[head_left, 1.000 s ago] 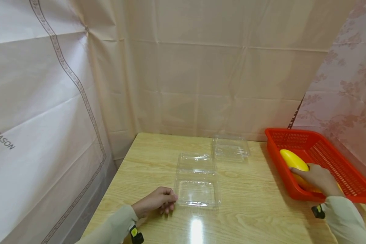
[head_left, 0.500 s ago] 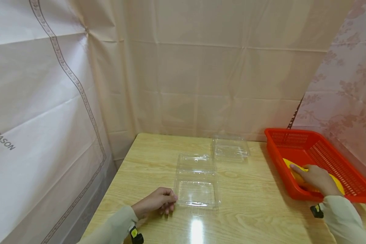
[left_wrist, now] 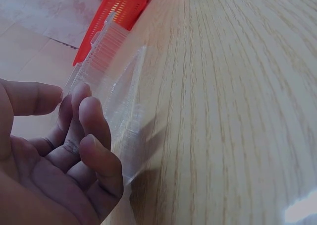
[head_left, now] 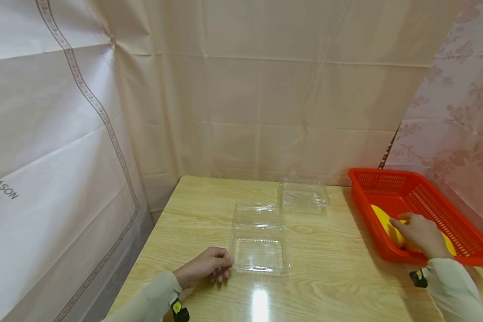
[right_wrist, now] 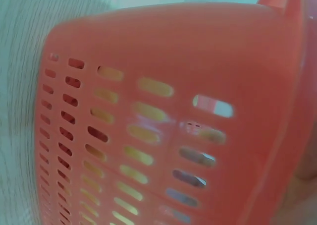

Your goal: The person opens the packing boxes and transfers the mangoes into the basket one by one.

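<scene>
In the head view my left hand is at the near left corner of a clear plastic clamshell container, which lies unfolded on the table. Thumb and forefinger pinch its rim, while the other fingers curl loosely in the left wrist view. My right hand reaches down into the red plastic basket, over smooth, elongated yellow fruit-like pieces. Its thumb lies across the yellow; the other fingertips are hidden, so I cannot tell whether they grip. Through the basket's slots, the right wrist view shows yellow.
Another clear plastic container sits at the table's back edge, behind and right of the first. The wooden table meets a cloth-covered wall behind. The basket's raised wall stands around the right hand.
Inside the basket, the yellow piece under my right hand has sunk lower and shifted, and the thumb has moved slightly right. My left hand and the clear containers have stayed put.
</scene>
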The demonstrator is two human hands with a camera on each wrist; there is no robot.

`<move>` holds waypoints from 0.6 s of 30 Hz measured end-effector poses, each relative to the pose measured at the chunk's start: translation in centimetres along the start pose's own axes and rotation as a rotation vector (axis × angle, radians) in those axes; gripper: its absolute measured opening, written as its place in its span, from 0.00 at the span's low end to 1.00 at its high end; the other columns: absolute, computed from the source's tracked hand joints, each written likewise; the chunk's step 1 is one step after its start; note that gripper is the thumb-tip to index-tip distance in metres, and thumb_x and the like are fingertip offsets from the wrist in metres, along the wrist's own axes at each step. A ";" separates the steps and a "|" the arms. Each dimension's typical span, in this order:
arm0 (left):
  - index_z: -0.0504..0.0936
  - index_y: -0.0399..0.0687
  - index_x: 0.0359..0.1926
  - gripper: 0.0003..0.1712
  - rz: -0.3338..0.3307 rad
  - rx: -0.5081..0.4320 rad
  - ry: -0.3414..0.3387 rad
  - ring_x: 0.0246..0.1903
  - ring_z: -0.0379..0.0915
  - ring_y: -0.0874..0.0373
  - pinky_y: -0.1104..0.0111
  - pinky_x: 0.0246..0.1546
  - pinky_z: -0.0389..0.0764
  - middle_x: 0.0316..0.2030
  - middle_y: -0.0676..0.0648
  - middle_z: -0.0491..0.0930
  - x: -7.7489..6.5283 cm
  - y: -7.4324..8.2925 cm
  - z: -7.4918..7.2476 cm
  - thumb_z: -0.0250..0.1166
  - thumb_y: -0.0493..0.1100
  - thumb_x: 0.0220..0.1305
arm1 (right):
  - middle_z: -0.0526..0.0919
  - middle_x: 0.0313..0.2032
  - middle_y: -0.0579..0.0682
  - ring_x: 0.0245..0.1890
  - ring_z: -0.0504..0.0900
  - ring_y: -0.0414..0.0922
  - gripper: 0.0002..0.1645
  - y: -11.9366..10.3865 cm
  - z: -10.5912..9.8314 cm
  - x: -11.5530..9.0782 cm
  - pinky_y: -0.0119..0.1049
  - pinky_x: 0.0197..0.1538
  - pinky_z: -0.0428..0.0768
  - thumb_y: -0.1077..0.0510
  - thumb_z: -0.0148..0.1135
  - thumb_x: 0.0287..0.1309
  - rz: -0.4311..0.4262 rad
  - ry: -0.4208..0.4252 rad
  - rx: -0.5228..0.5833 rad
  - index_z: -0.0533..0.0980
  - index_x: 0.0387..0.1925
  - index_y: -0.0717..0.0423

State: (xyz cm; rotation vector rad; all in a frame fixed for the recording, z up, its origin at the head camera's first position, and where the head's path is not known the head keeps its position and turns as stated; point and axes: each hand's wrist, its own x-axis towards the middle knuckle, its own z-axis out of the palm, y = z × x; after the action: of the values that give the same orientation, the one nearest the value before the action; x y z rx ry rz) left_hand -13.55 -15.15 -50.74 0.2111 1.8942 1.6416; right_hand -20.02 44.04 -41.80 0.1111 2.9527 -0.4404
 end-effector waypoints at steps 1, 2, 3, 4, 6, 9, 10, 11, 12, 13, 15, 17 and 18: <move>0.79 0.34 0.39 0.15 -0.001 -0.001 0.000 0.21 0.72 0.60 0.70 0.21 0.68 0.27 0.47 0.82 0.0 0.0 0.0 0.60 0.45 0.76 | 0.73 0.55 0.81 0.49 0.73 0.78 0.49 0.0 0.0 0.0 0.72 0.48 0.74 0.33 0.51 0.73 -0.006 0.013 0.001 0.69 0.59 0.81; 0.79 0.34 0.39 0.15 -0.001 -0.003 -0.001 0.21 0.72 0.60 0.70 0.21 0.68 0.27 0.47 0.82 0.0 0.0 0.0 0.60 0.45 0.76 | 0.74 0.55 0.81 0.49 0.73 0.78 0.48 -0.1 0.0 -0.1 0.72 0.48 0.73 0.33 0.52 0.73 -0.012 0.025 0.004 0.70 0.59 0.80; 0.79 0.34 0.39 0.15 0.000 -0.004 -0.001 0.21 0.72 0.60 0.70 0.21 0.68 0.27 0.47 0.82 0.0 -0.1 0.0 0.60 0.45 0.76 | 0.74 0.55 0.81 0.49 0.73 0.78 0.47 -0.2 0.1 -0.1 0.72 0.48 0.73 0.34 0.52 0.73 -0.016 0.034 0.007 0.70 0.59 0.80; 0.79 0.34 0.39 0.15 0.000 -0.004 0.000 0.21 0.72 0.60 0.71 0.21 0.68 0.26 0.47 0.82 0.0 -0.1 0.0 0.60 0.45 0.76 | 0.74 0.55 0.81 0.49 0.73 0.78 0.47 -0.3 0.1 -0.1 0.72 0.48 0.73 0.34 0.52 0.73 -0.016 0.039 0.011 0.70 0.59 0.80; 0.79 0.34 0.39 0.15 0.001 -0.007 -0.001 0.20 0.72 0.61 0.71 0.21 0.68 0.26 0.47 0.82 0.0 -0.1 0.1 0.60 0.45 0.76 | 0.73 0.56 0.81 0.50 0.72 0.79 0.46 -0.4 0.1 -0.1 0.72 0.49 0.72 0.34 0.52 0.74 -0.024 0.048 0.020 0.70 0.60 0.79; 0.79 0.33 0.40 0.15 0.004 -0.009 -0.004 0.21 0.72 0.61 0.71 0.21 0.68 0.26 0.47 0.81 0.0 -0.1 0.1 0.60 0.45 0.76 | 0.72 0.57 0.81 0.51 0.70 0.79 0.45 -0.7 0.3 -0.1 0.73 0.50 0.71 0.35 0.52 0.74 -0.036 0.062 0.030 0.70 0.61 0.78; 0.79 0.33 0.40 0.15 0.005 -0.010 -0.006 0.21 0.72 0.60 0.70 0.21 0.68 0.26 0.47 0.81 0.0 -0.1 0.1 0.60 0.45 0.76 | 0.72 0.57 0.81 0.52 0.71 0.79 0.45 -0.7 0.3 -0.1 0.73 0.50 0.71 0.36 0.52 0.74 -0.041 0.067 0.033 0.70 0.60 0.78; 0.79 0.33 0.40 0.15 0.007 -0.010 -0.008 0.21 0.72 0.60 0.70 0.21 0.68 0.27 0.47 0.82 0.0 -0.1 0.1 0.60 0.45 0.76 | 0.73 0.57 0.81 0.52 0.71 0.79 0.44 -0.8 0.3 -0.1 0.73 0.50 0.71 0.36 0.53 0.74 -0.049 0.077 0.033 0.70 0.60 0.78; 0.79 0.33 0.40 0.16 0.009 -0.009 -0.010 0.21 0.73 0.60 0.70 0.21 0.68 0.27 0.47 0.82 0.0 -0.1 0.1 0.60 0.45 0.76 | 0.73 0.57 0.81 0.51 0.71 0.79 0.44 -1.0 0.4 -0.1 0.73 0.50 0.71 0.36 0.53 0.74 -0.052 0.084 0.036 0.71 0.60 0.78; 0.79 0.33 0.40 0.16 0.012 -0.006 -0.011 0.21 0.73 0.60 0.70 0.21 0.69 0.27 0.47 0.82 0.0 -0.1 0.0 0.60 0.45 0.76 | 0.73 0.57 0.81 0.51 0.72 0.78 0.44 -1.1 0.4 -0.2 0.72 0.50 0.71 0.36 0.53 0.74 -0.054 0.088 0.039 0.71 0.60 0.78; 0.79 0.33 0.40 0.15 0.016 -0.006 -0.015 0.21 0.73 0.60 0.70 0.21 0.69 0.27 0.47 0.82 0.0 -0.2 0.0 0.60 0.44 0.76 | 0.74 0.56 0.80 0.51 0.73 0.78 0.43 -1.4 0.3 -0.2 0.72 0.50 0.72 0.37 0.53 0.74 -0.065 0.099 0.044 0.71 0.59 0.78; 0.79 0.33 0.40 0.15 0.020 -0.003 -0.017 0.21 0.73 0.60 0.70 0.22 0.70 0.27 0.46 0.82 0.1 -0.3 0.0 0.59 0.44 0.76 | 0.74 0.57 0.80 0.51 0.73 0.77 0.43 -1.8 0.3 -0.3 0.71 0.50 0.72 0.37 0.53 0.74 -0.067 0.099 0.058 0.71 0.60 0.78; 0.79 0.33 0.40 0.15 0.023 -0.002 -0.018 0.21 0.74 0.60 0.70 0.22 0.71 0.27 0.46 0.82 0.1 -0.3 0.0 0.59 0.44 0.76 | 0.73 0.57 0.80 0.51 0.72 0.77 0.43 -2.0 0.2 -0.3 0.71 0.49 0.72 0.37 0.53 0.74 -0.067 0.097 0.063 0.70 0.60 0.78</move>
State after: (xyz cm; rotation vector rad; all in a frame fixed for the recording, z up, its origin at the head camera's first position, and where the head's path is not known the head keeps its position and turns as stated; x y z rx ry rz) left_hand -13.55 -15.21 -51.03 0.2465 1.8825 1.6512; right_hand -19.88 42.04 -41.37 0.0425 3.0452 -0.5518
